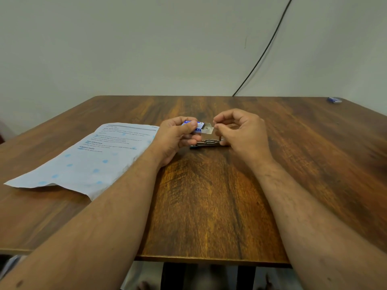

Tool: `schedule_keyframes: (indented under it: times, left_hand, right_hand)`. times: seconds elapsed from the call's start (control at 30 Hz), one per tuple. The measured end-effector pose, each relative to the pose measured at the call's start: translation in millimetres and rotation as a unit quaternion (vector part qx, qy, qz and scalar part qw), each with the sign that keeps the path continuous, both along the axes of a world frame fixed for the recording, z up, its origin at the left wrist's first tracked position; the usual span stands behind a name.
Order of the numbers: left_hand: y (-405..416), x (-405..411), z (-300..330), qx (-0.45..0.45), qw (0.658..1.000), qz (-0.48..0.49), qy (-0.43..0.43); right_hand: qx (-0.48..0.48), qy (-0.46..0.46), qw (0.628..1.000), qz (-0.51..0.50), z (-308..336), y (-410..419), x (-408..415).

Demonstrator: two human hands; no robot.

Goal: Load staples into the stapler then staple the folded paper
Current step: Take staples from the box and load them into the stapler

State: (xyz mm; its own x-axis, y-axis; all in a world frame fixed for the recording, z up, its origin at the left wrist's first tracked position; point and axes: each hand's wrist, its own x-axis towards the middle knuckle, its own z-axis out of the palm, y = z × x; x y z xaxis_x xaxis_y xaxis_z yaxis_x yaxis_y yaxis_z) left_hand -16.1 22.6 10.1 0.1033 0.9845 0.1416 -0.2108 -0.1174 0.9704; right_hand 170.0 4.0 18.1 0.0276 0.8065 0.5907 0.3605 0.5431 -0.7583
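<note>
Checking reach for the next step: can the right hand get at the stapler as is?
Probably yes. The stapler lies on the table just under the right hand, nothing between them; but its fingers seem busy pinching at the open staple box.

Blurred, unreadable print on the paper (pixel 104 147) and staple box (pixel 193 126).
</note>
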Motion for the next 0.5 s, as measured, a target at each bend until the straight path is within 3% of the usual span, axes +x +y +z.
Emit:
schedule_keyframes:
  times: [0.5]
  left_hand:
    - [-4.5, -0.3, 1.3, 0.006, 0.999, -0.044, -0.018]
  right_hand:
    - [0.074, -0.072, 0.994, -0.046, -5.5, 5.4, -0.8]
